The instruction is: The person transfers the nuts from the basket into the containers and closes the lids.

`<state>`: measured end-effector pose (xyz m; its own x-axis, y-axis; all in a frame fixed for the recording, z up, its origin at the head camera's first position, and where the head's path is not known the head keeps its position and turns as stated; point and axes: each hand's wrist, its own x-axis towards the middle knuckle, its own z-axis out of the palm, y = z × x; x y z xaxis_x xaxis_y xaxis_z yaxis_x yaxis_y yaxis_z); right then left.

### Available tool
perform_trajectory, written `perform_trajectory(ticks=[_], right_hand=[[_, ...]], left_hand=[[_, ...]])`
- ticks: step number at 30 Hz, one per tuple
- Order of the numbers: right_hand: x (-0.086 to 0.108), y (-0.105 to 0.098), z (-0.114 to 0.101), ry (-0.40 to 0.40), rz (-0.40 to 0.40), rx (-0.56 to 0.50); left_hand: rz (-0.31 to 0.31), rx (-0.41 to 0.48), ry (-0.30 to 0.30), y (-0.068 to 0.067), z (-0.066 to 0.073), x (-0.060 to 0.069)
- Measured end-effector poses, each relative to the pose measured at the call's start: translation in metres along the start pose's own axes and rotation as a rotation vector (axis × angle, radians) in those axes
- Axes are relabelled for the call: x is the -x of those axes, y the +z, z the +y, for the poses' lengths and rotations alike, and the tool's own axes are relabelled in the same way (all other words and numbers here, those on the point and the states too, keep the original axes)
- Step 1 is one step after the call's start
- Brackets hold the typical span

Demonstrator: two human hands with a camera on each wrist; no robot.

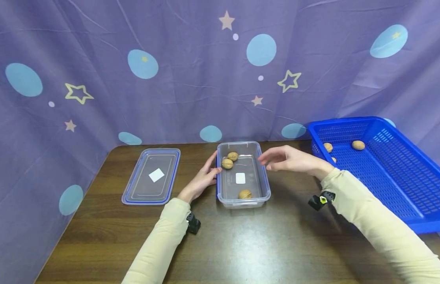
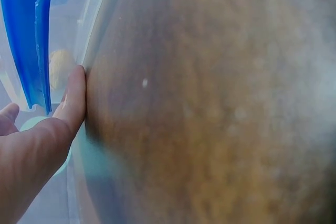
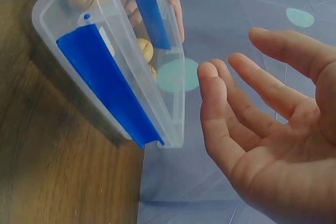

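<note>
A clear plastic food container (image 1: 243,203) with blue side latches stands without its lid on the table. Three walnuts lie inside it: two together by the left wall, one walnut (image 1: 245,194) near the front. My left hand (image 1: 203,177) holds the container's left wall, thumb at the rim and fingers along the outside. In the left wrist view, a fingertip (image 2: 77,80) touches the wall near a blue latch (image 2: 30,45). Just off the container's right rim hovers my right hand (image 1: 289,159), fingers loosely bent and nothing in them, as the right wrist view confirms.
To the left lies the clear lid (image 1: 142,189) with a blue seal and a white sticker. A blue plastic basket (image 1: 374,173) at the right has a few walnuts (image 1: 358,145) at its far end. Behind the brown table (image 1: 213,244) hangs a purple curtain (image 1: 191,43).
</note>
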<state>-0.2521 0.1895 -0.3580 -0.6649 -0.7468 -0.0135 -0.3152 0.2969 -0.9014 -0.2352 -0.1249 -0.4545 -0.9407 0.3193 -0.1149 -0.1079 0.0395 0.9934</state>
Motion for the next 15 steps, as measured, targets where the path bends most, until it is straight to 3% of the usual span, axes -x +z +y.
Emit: perform_trajectory(ticks=[15], right_hand=[[0.026,-0.026,0.004,0.016,0.073,0.079]], left_hand=[[0.007,0.003,-0.006,-0.001,0.001,-0.001]])
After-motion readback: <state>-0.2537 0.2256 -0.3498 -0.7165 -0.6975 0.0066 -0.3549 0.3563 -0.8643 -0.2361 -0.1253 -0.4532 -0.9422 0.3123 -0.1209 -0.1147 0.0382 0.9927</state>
